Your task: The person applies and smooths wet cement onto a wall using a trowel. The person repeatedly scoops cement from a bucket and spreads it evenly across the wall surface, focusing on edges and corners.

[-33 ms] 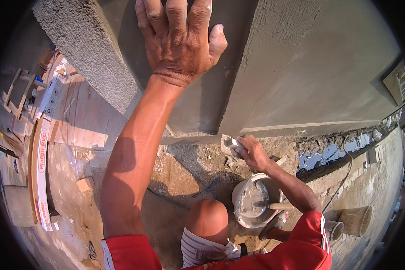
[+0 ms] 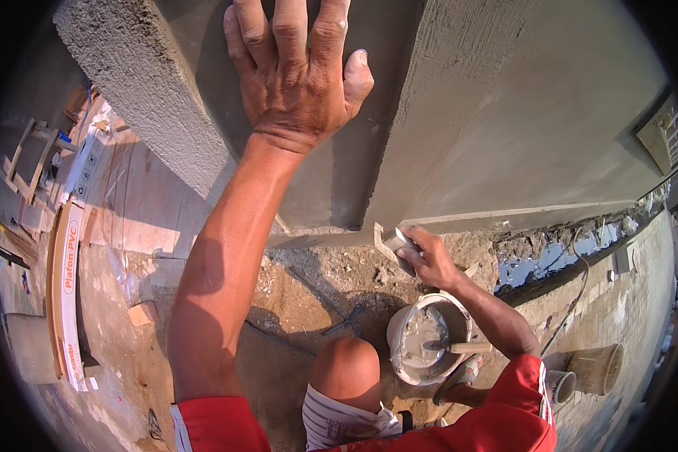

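Note:
My left hand (image 2: 294, 83) lies against the grey plastered wall recess (image 2: 350, 166), fingers stretched and slightly spread, holding nothing. Low by the foot of the wall, my right hand (image 2: 429, 260) grips a small plastering trowel (image 2: 392, 248), its flat blade pointing left toward the wall's lower edge. Whether the blade touches the plaster I cannot tell. Beneath that forearm stands a white bucket (image 2: 398, 354) of wet grey mortar (image 2: 423, 331). A tool with a wooden handle (image 2: 471, 347) rests in it, its head partly sunk in the mix.
Rough dirt ground (image 2: 309, 301) with a dark cable runs along the wall. A water-filled trench (image 2: 550, 260) is at the right. Two more buckets, one small (image 2: 561, 386) and one larger (image 2: 597, 369), stand at lower right. A long carton (image 2: 69, 294) and a wooden frame (image 2: 34, 162) are at left.
My right hand has shifted slightly right and down, and the trowel blade is turned to a different tilt. My left hand stays on the wall, with hardly any shift.

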Demonstrator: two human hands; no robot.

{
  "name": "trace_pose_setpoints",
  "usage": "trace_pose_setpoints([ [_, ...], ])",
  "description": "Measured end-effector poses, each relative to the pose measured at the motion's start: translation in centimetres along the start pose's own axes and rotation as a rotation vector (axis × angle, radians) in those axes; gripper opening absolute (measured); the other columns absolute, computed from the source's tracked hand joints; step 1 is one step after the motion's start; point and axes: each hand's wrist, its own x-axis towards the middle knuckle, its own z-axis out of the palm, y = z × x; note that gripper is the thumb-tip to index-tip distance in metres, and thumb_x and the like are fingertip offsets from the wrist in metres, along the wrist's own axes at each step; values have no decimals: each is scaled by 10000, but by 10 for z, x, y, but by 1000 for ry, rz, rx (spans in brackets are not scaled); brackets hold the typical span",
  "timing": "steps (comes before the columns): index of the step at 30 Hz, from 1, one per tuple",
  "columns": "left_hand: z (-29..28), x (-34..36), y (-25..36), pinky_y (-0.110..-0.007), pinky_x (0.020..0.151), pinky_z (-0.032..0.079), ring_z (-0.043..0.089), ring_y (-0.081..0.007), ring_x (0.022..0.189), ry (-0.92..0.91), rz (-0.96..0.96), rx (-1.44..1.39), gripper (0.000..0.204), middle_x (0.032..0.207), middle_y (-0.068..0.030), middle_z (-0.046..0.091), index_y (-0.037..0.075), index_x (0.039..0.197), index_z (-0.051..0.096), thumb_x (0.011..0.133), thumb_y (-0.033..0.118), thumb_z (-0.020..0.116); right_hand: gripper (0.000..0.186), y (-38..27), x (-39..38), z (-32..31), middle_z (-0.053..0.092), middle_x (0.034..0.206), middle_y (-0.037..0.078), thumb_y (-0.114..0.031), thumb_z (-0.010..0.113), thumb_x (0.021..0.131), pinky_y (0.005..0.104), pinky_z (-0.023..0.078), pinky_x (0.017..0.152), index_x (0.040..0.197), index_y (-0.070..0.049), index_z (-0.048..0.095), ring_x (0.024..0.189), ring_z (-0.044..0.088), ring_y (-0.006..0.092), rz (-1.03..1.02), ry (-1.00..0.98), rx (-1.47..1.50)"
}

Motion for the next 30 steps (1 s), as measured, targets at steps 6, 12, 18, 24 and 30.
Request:
trace_pose_setpoints([
  [6,-1,6,12,-591,1102,262,193,-465,1418,-59,-69,-88,630,1499,-174,310,82,1391,494,825,350,561,441,-108,9,-116,652,1082,67,-189,694,909,286,521,824,1255,41,546,959,628,114,-108,129,988],
  [12,-5,6,10,-588,1095,281,208,-459,1422,-69,-78,-113,612,1512,-172,304,83,1388,495,832,327,561,402,-192,61,-175,615,1026,88,-23,682,835,356,518,799,1228,-45,599,934,612,241,-743,690,-573],
  [18,-14,9,-2,-502,1095,306,288,-384,1395,-52,-69,-120,530,1465,-135,418,113,1336,579,837,289,549,469,-175,88,-149,552,1060,93,38,660,768,392,499,799,1214,-97,605,962,537,288,-760,682,-961],
  [24,-10,5,-7,-458,1065,330,325,-332,1388,-40,-53,-188,538,1467,-50,445,198,1333,590,797,241,567,545,-100,41,-103,545,1044,93,42,668,751,397,496,764,1267,-105,567,926,532,272,-675,220,-925],
  [30,-15,6,-12,-451,1061,330,331,-339,1371,-55,-10,-117,486,1455,-90,449,146,1304,614,846,295,547,386,-225,81,-185,594,1020,78,-24,633,877,383,498,779,1251,-105,585,921,561,268,-847,796,-885],
])
